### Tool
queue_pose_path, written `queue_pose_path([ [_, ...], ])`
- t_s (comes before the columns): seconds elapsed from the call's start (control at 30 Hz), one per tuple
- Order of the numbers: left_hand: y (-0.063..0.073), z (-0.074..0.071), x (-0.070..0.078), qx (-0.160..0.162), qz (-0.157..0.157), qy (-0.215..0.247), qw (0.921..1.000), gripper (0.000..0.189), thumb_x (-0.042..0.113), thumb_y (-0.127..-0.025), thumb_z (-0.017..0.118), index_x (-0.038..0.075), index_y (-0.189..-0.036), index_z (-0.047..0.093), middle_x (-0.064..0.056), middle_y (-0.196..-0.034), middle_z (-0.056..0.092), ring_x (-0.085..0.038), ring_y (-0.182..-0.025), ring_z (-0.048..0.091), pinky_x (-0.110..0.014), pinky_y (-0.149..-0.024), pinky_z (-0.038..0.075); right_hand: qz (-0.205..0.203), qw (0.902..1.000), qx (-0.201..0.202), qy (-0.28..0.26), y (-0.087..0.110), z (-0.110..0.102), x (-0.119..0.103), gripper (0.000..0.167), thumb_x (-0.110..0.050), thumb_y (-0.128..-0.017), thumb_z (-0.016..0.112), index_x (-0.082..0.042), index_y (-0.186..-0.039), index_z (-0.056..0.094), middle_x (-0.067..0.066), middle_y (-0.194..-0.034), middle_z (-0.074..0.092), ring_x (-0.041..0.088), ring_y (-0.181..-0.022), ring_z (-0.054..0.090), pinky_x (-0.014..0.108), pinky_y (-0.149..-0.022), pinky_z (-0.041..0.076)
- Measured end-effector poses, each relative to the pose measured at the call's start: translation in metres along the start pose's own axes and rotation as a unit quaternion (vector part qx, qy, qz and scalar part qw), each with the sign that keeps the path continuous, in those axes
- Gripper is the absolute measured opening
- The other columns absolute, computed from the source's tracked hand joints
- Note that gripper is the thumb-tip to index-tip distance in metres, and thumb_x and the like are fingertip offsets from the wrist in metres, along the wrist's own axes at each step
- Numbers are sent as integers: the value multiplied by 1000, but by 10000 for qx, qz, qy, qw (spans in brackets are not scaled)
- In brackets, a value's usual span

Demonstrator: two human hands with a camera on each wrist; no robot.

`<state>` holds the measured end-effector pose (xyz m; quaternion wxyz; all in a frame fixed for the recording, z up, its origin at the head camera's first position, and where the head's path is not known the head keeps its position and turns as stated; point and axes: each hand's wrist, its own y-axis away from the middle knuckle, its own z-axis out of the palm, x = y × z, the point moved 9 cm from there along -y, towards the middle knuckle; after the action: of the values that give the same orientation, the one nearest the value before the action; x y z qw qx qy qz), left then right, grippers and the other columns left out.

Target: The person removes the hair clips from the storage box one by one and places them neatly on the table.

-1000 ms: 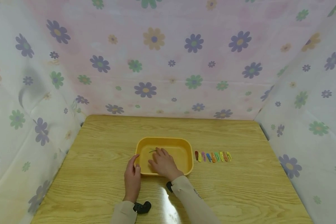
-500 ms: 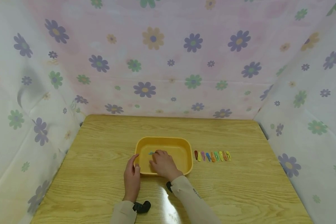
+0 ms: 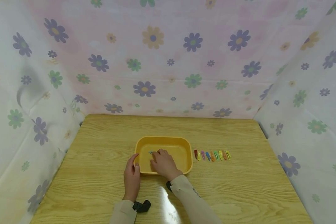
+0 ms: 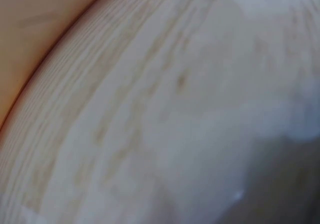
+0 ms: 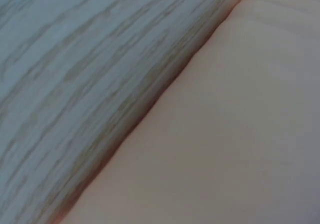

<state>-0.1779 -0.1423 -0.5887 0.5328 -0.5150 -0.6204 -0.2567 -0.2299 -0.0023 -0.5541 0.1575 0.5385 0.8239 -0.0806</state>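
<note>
A yellow plastic tray (image 3: 182, 155) sits near the middle of the wooden table. My left hand (image 3: 132, 179) holds its left side near the front corner, thumb and fingers at the rim. Inside the tray, my right hand (image 3: 165, 164) has its fingers bent around a small teal hair clip (image 3: 151, 152); only the clip's left tip shows past the fingertips. To the right of the tray, several snap hair clips (image 3: 212, 156) in red, yellow, purple, blue, orange and green lie side by side in a row. Both wrist views show just skin and blurred wood grain.
The wooden table (image 3: 240, 186) extends around the tray on all sides. Flower-patterned cloth (image 3: 170, 71) hangs behind it and along both sides. A black wrist strap mount (image 3: 142, 206) sits at my left wrist.
My right fingers have drawn in from a flatter spread and bent around the teal clip, which shows less now. The left hand, tray and row of clips have stayed in place.
</note>
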Motion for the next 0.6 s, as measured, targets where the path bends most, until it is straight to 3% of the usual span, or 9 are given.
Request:
queue_pose_path([
  [0.23, 0, 1, -1, -10, -40, 18, 10000, 39, 10, -91, 42, 30, -123, 50, 11, -127, 46, -8, -103, 45, -26, -82, 36, 137, 9992, -368, 36, 1, 7, 2, 47, -39, -90, 47, -17, -132, 44, 7, -115, 43, 23, -100, 41, 39, -80, 39],
  [0.37, 1, 1, -1, -7, -45, 52, 10000, 39, 9, -91, 42, 31, -123, 50, 12, -127, 46, -9, -98, 46, -25, -79, 36, 148, 9989, -439, 11, 1, 9, 4, 44, -39, -90, 47, -20, -129, 47, 6, -111, 42, 21, -95, 38, 38, -78, 37],
  [0.6, 1, 0, -2, -26, -77, -20, 10000, 38, 13, -92, 40, 33, -124, 49, 14, -127, 45, -7, -106, 45, -26, -82, 37, 121, 9990, -396, -165, 1, 9, 4, 37, -37, -91, 45, -21, -123, 53, 5, -110, 42, 21, -93, 38, 38, -77, 37],
])
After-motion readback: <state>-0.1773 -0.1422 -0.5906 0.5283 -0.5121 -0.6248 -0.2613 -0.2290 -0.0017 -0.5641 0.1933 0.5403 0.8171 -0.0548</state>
